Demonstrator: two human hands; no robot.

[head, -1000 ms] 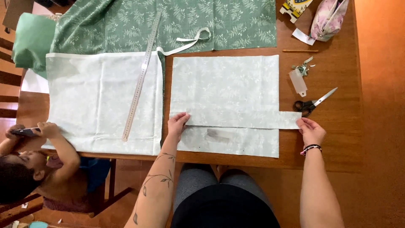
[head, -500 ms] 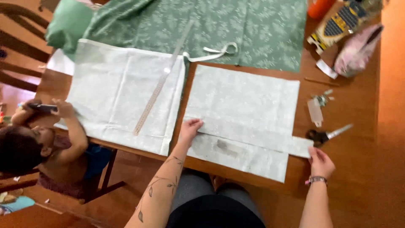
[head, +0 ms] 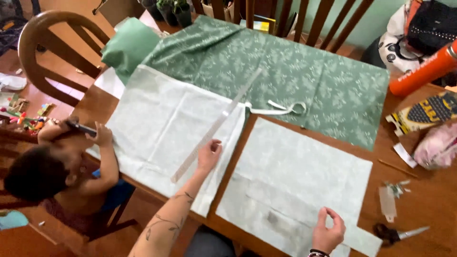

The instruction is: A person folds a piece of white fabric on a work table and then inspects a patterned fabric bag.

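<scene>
1. Head view: the long metal ruler (head: 216, 124) lies aslant on the pale fabric piece (head: 162, 128) at the table's nine o'clock side; the left hand (head: 209, 154), which pressed the folded fabric panel (head: 304, 181) a second ago, has moved over and now touches the ruler's lower part with fingers open.
2. Right hand (head: 327, 232), at six o'clock, pinches the panel's near edge, having shifted inward from its corner.
3. Scissors (head: 397, 233) lie at four o'clock; green patterned cloth (head: 304, 76) spreads at twelve.
4. Attention seems to turn towards measuring.
</scene>
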